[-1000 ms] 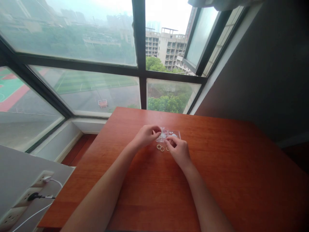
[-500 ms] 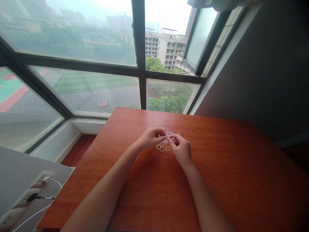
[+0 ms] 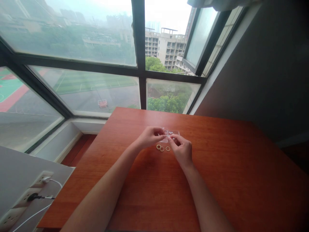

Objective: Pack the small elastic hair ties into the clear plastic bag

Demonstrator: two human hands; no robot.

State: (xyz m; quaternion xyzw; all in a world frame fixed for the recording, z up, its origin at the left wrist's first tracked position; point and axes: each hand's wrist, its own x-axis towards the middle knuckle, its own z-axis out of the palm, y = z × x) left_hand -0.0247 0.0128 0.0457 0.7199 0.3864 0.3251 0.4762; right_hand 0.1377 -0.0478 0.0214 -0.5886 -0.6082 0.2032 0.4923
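My left hand (image 3: 151, 136) and my right hand (image 3: 181, 147) meet over the far middle of the table, fingertips pinched close together. Between them is something small and pale, too small to name. Just beyond the fingers lies a clear plastic box (image 3: 177, 132), partly hidden by my hands, with small white bits in it. On the near side of the hands, several pale rings lie on the wood: a ring (image 3: 158, 147) at the left, another ring (image 3: 162, 149) touching it, and a separate ring (image 3: 168, 149) to the right.
The reddish-brown wooden table (image 3: 154, 193) reaches to the window (image 3: 142, 93). A dark wall (image 3: 253, 77) rises on the right. At the lower left, wall sockets (image 3: 26, 196) hold a white plug and a black plug with cables, beside the table's left edge.
My right hand has shifted very slightly to the right and turned a little. The left hand, the rings and the box stay in place.
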